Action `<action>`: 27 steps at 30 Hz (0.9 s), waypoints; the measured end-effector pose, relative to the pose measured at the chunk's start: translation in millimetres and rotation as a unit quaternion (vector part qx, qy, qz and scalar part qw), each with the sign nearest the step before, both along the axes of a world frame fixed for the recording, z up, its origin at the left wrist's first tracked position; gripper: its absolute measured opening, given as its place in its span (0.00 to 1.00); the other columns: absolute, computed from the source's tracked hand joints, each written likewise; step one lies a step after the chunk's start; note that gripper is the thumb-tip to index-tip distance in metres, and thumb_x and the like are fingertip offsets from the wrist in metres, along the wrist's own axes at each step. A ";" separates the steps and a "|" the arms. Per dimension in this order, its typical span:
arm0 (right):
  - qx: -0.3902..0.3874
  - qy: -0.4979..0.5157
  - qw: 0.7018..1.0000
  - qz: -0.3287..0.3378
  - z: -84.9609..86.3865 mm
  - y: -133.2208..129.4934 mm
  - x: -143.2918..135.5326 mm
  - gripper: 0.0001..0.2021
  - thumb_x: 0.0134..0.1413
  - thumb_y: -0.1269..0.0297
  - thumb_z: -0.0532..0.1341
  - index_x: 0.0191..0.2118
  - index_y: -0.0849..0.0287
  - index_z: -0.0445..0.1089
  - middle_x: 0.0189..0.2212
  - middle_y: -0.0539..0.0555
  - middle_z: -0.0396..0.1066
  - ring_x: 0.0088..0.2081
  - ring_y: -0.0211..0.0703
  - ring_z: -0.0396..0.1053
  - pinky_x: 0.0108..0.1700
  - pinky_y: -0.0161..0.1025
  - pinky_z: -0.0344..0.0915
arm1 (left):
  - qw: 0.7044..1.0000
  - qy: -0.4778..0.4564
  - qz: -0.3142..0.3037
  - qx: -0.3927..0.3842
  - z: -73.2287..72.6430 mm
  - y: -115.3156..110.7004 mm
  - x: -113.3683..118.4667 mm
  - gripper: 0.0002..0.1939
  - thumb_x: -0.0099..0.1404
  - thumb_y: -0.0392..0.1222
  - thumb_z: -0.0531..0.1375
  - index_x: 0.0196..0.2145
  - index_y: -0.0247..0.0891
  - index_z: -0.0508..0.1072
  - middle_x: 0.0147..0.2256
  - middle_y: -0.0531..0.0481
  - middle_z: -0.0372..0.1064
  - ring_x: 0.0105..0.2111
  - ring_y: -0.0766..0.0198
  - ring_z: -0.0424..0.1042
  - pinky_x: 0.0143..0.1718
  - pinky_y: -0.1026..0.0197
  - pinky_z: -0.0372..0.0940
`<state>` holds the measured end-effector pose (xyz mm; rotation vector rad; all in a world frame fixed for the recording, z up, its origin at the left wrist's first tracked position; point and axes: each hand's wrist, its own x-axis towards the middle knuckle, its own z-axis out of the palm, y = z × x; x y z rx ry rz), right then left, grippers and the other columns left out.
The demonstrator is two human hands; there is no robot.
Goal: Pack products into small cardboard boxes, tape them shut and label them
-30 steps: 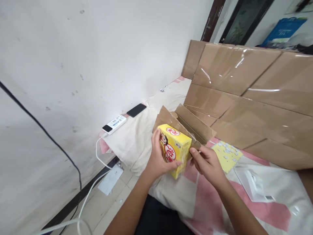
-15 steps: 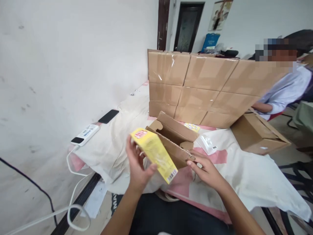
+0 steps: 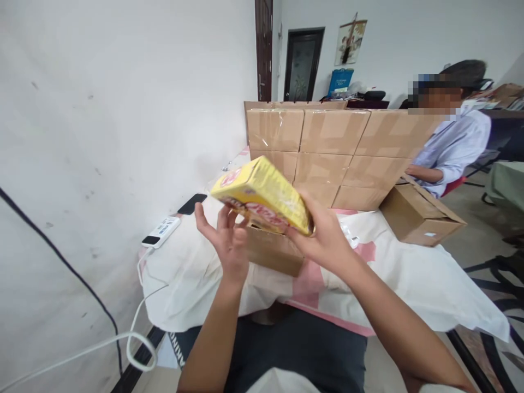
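White cloth with pink patches covers the tabletop (image 3: 413, 273), which runs along a pale wall on the person's left. Brown cardboard cartons (image 3: 335, 147), sealed with clear tape, are stacked in rows at the far end of it, and a separate brown carton (image 3: 417, 215) lies tilted at the right edge, just beside a seated co-worker in a light blue shirt (image 3: 458, 147). Near the front edge, an open cardboard box (image 3: 270, 251) stands on the cloth, mostly hidden behind the person's hands. Above that box, lifted clear of the cloth, is a yellow packet (image 3: 264, 196) with red print, tilted so that its left end points up and away. The right hand (image 3: 327, 237) grips the packet's lower right end, fingers wrapped around it. The left hand (image 3: 225, 237) is spread, palm turned toward the packet, its fingertips just under the packet's lower left edge; whether they touch it I cannot tell. Off to the left, close to the wall, a white power bank (image 3: 161, 232) rests on the cloth with a white cable (image 3: 139, 327) hanging from it toward the floor, and a black phone (image 3: 192, 203) lies just beyond it.
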<state>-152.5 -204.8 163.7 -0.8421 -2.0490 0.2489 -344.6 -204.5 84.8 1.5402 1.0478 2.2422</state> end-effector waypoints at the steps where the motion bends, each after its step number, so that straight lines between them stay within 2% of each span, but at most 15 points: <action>1: -0.010 0.001 1.000 -0.006 2.3 8.5 1.3 0.32 0.62 0.62 0.63 0.70 0.51 0.57 0.60 0.59 0.71 0.58 0.57 0.72 0.57 0.51 0.70 | 1.000 0.028 -0.002 -0.005 -6.1 8.4 -14.1 0.36 0.73 0.64 0.51 0.70 0.53 0.42 0.55 0.42 0.69 0.57 0.53 0.72 0.57 0.45 0.69; 3: -0.031 -0.029 0.999 -0.012 1.4 28.1 6.1 0.34 0.61 0.63 0.63 0.71 0.51 0.55 0.63 0.58 0.69 0.60 0.58 0.70 0.60 0.51 0.68 | 0.987 0.149 0.001 -0.059 -22.5 25.6 -44.9 0.27 0.74 0.59 0.52 0.64 0.45 0.61 0.54 0.40 0.73 0.58 0.50 0.70 0.62 0.42 0.63; 6: -0.089 -0.152 0.984 0.002 -11.4 55.3 10.0 0.37 0.61 0.66 0.61 0.74 0.50 0.52 0.67 0.57 0.64 0.64 0.58 0.67 0.62 0.52 0.66 | 0.944 0.310 0.029 -0.107 -55.4 44.5 -76.8 0.19 0.68 0.55 0.61 0.50 0.41 0.74 0.50 0.41 0.74 0.58 0.47 0.68 0.60 0.42 0.64; 7: -0.111 -0.199 0.974 0.008 -17.0 62.2 9.6 0.38 0.60 0.67 0.61 0.74 0.50 0.52 0.67 0.57 0.65 0.63 0.58 0.67 0.62 0.52 0.66 | 0.940 0.326 0.040 -0.095 -67.1 48.0 -80.7 0.17 0.66 0.54 0.63 0.46 0.41 0.74 0.46 0.42 0.75 0.55 0.47 0.70 0.57 0.44 0.66; 9: -0.146 -0.274 0.950 0.017 -26.7 72.2 7.3 0.37 0.59 0.69 0.60 0.74 0.49 0.54 0.64 0.58 0.68 0.60 0.58 0.69 0.59 0.51 0.68 | 0.949 0.305 0.063 -0.041 -88.0 51.3 -79.6 0.14 0.64 0.53 0.65 0.38 0.41 0.72 0.37 0.45 0.74 0.46 0.51 0.72 0.48 0.47 0.69; 12: -0.169 -0.330 0.928 0.022 -33.8 80.8 1.8 0.38 0.58 0.70 0.60 0.73 0.47 0.55 0.58 0.58 0.73 0.55 0.56 0.73 0.54 0.48 0.69 | 0.965 0.245 0.091 0.035 -108.0 51.3 -68.6 0.16 0.64 0.55 0.65 0.33 0.42 0.67 0.29 0.49 0.70 0.36 0.55 0.71 0.39 0.51 0.69; 14: -0.192 -0.352 0.915 0.044 -35.3 85.7 -3.7 0.38 0.57 0.69 0.60 0.73 0.46 0.55 0.59 0.57 0.73 0.54 0.55 0.74 0.52 0.45 0.69 | 0.963 0.233 0.120 0.063 -114.0 49.9 -63.6 0.19 0.65 0.59 0.64 0.31 0.43 0.66 0.25 0.51 0.69 0.34 0.55 0.71 0.37 0.52 0.69; 17: -0.270 -0.396 0.871 0.105 -39.3 95.3 -14.5 0.39 0.56 0.67 0.61 0.73 0.46 0.56 0.61 0.55 0.71 0.55 0.54 0.74 0.51 0.42 0.70 | 0.955 0.237 0.156 0.088 -116.7 45.3 -62.9 0.24 0.67 0.64 0.61 0.26 0.43 0.64 0.22 0.52 0.68 0.31 0.57 0.72 0.36 0.53 0.69; 20: -0.341 -0.403 0.837 0.145 -45.6 107.5 -24.3 0.39 0.51 0.68 0.62 0.71 0.45 0.60 0.61 0.54 0.72 0.52 0.53 0.76 0.48 0.41 0.71 | 0.951 0.240 0.171 0.095 -116.7 38.8 -65.3 0.24 0.70 0.63 0.58 0.25 0.43 0.65 0.22 0.53 0.70 0.31 0.59 0.73 0.36 0.54 0.69; 23: -0.392 -0.388 0.818 0.161 -48.7 118.2 -30.9 0.38 0.46 0.69 0.64 0.66 0.46 0.65 0.55 0.53 0.75 0.47 0.51 0.76 0.43 0.39 0.71 | 0.948 0.241 0.177 0.106 -117.2 34.8 -65.9 0.24 0.72 0.63 0.55 0.26 0.43 0.65 0.22 0.53 0.71 0.31 0.59 0.73 0.35 0.55 0.69; 27: -0.416 -0.436 0.785 0.142 -47.1 125.2 -39.2 0.34 0.45 0.67 0.65 0.62 0.48 0.66 0.50 0.54 0.76 0.44 0.51 0.75 0.39 0.39 0.69 | 0.949 0.226 0.175 0.133 -118.9 34.3 -64.7 0.21 0.74 0.60 0.53 0.30 0.43 0.66 0.24 0.52 0.72 0.32 0.59 0.74 0.36 0.54 0.68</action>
